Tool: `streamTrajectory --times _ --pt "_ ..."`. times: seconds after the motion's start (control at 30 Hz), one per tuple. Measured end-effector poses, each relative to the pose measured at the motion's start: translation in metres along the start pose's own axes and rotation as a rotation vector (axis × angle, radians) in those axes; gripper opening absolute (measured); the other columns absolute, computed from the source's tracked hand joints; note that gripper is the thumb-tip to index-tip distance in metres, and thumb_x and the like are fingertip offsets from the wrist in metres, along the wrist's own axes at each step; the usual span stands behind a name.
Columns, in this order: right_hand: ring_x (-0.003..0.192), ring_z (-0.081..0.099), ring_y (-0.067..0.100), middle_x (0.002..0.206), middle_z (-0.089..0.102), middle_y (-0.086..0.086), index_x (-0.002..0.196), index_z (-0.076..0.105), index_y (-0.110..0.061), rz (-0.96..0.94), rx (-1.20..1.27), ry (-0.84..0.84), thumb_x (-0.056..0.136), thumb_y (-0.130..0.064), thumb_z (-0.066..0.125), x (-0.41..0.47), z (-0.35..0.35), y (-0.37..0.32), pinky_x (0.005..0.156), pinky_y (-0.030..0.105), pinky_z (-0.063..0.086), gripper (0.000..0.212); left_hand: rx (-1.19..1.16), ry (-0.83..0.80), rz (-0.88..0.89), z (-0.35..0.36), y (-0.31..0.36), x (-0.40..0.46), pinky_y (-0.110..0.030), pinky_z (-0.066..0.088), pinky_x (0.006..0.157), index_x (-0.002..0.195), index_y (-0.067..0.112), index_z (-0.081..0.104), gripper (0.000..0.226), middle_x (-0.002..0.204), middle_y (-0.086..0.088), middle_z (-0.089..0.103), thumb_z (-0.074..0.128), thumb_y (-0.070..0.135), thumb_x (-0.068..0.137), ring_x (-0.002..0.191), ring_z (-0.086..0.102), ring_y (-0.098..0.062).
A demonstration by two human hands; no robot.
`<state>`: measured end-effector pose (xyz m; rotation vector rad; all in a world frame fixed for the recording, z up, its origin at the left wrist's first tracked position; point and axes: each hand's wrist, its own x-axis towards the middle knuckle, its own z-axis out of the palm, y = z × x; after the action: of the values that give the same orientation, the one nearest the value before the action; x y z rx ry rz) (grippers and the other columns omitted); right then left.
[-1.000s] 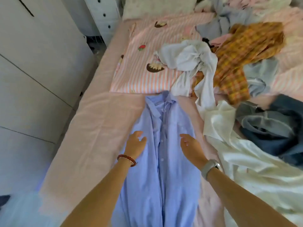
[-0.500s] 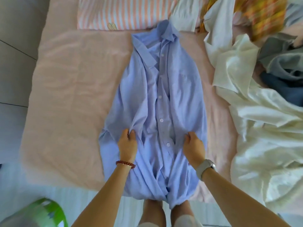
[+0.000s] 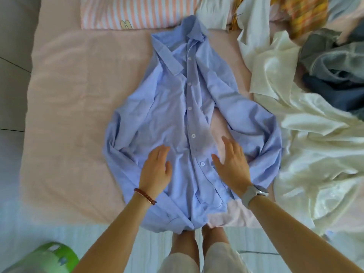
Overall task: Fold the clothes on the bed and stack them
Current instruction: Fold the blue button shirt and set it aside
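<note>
A light blue button-up shirt [image 3: 177, 107] lies front-up on the pink bed [image 3: 78, 115], collar toward the pillow, its hem hanging over the near edge. Both sides are spread wide and the right front panel gapes, showing pink sheet. My left hand [image 3: 156, 172], with a bead bracelet, lies flat with straight fingers on the lower left of the shirt. My right hand [image 3: 231, 164], with a grey watch, is flat with spread fingers beside the button placket, holding nothing.
A cream garment [image 3: 315, 154] sprawls along the right side of the bed. Behind it lie grey-blue clothes [image 3: 334, 66], a yellow plaid piece [image 3: 307, 12] and a white piece [image 3: 212, 12]. A striped pillow [image 3: 137, 12] is at the head. A green object [image 3: 49, 257] stands on the floor.
My hands let go of the bunched fabric that they gripped and now lie flat and open. The shirt has been pulled wider on both sides and sits lower on the bed.
</note>
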<state>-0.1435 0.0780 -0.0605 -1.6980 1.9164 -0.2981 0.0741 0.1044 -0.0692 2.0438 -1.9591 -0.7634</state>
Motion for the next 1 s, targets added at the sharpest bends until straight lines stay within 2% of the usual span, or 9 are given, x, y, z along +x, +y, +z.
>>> streamTrajectory --times 0.1,0.17,0.27,0.37,0.47,0.57,0.63,0.77,1.0 --pt "0.123 0.040 0.036 0.131 0.046 0.016 0.144 0.026 -0.009 0.267 0.011 -0.303 0.088 -0.034 0.058 -0.024 0.029 0.001 0.098 0.043 0.034 0.069 0.153 -0.285 -0.076 0.027 -0.008 -0.027 -0.064 0.042 0.089 0.130 0.019 0.047 0.049 0.139 -0.015 0.043 0.048 0.031 0.083 0.130 0.039 -0.039" --pt "0.114 0.048 0.040 0.121 0.055 0.022 0.131 0.041 -0.007 0.337 -0.049 -0.341 0.092 -0.024 0.050 -0.028 0.029 0.007 0.088 0.041 0.037 0.043 0.243 -0.323 -0.193 0.027 -0.021 -0.037 -0.076 0.030 0.086 0.129 0.023 0.053 0.051 0.144 -0.012 0.039 0.059 0.029 0.079 0.132 0.033 -0.041" --pt "0.091 0.055 0.047 0.098 0.059 0.031 0.109 0.050 -0.001 0.478 0.112 -0.019 0.091 -0.009 0.043 -0.023 0.003 0.013 0.069 0.037 0.034 0.021 0.333 -0.287 -0.398 0.007 -0.050 -0.039 -0.074 0.016 0.099 0.138 0.031 0.039 0.053 0.153 -0.004 0.020 0.049 0.040 0.086 0.139 0.017 -0.037" --pt "0.096 0.054 0.042 0.109 0.059 0.026 0.118 0.051 -0.003 0.531 0.158 0.289 0.093 -0.011 0.042 -0.015 -0.033 0.019 0.071 0.034 0.033 0.027 0.416 -0.271 -0.516 -0.018 -0.069 -0.036 -0.068 0.007 0.106 0.144 0.030 0.028 0.058 0.155 -0.003 0.012 0.046 0.043 0.091 0.140 0.013 -0.034" --pt "0.083 0.054 0.034 0.089 0.058 0.018 0.100 0.056 -0.006 0.375 0.222 0.321 0.096 -0.016 0.043 -0.016 -0.044 0.009 0.065 0.026 0.026 0.017 0.390 -0.227 -0.521 -0.019 -0.061 -0.032 -0.072 0.008 0.101 0.137 0.020 0.042 0.050 0.150 -0.009 0.026 0.050 0.035 0.090 0.137 0.021 -0.037" --pt "0.055 0.049 0.031 0.061 0.051 0.021 0.076 0.049 -0.020 0.060 0.149 -0.006 0.089 -0.030 0.039 -0.034 -0.023 -0.002 0.058 0.030 0.031 0.019 0.252 -0.126 -0.294 -0.003 -0.035 -0.036 -0.066 0.040 0.082 0.105 0.005 0.064 0.045 0.115 -0.019 0.060 0.051 0.036 0.077 0.107 0.054 -0.044" --pt "0.061 0.049 0.026 0.064 0.058 0.013 0.087 0.050 -0.030 -0.084 0.037 -0.367 0.088 -0.041 0.037 -0.050 -0.013 -0.007 0.062 0.029 0.035 0.017 -0.007 -0.084 -0.179 0.010 -0.008 -0.044 -0.048 0.050 0.076 0.099 0.003 0.065 0.043 0.102 -0.017 0.062 0.045 0.036 0.080 0.095 0.060 -0.039" --pt "0.091 0.053 0.007 0.106 0.058 -0.006 0.123 0.055 -0.040 -0.082 0.061 -0.812 0.096 -0.035 0.045 -0.077 -0.011 -0.003 0.078 0.008 0.031 0.029 -0.649 -0.107 -0.511 0.025 0.030 -0.041 -0.028 0.041 0.076 0.088 0.011 0.062 0.014 0.087 -0.002 0.055 0.055 0.023 0.090 0.084 0.054 -0.024" --pt "0.085 0.049 0.023 0.097 0.052 0.010 0.110 0.057 -0.003 0.299 0.336 -0.159 0.088 -0.008 0.054 -0.081 0.013 0.032 0.076 0.019 0.034 0.022 -0.763 -0.229 -0.683 0.043 0.041 -0.035 -0.029 0.043 0.070 0.090 0.004 0.055 0.013 0.085 -0.007 0.059 0.058 0.017 0.089 0.079 0.054 -0.022"
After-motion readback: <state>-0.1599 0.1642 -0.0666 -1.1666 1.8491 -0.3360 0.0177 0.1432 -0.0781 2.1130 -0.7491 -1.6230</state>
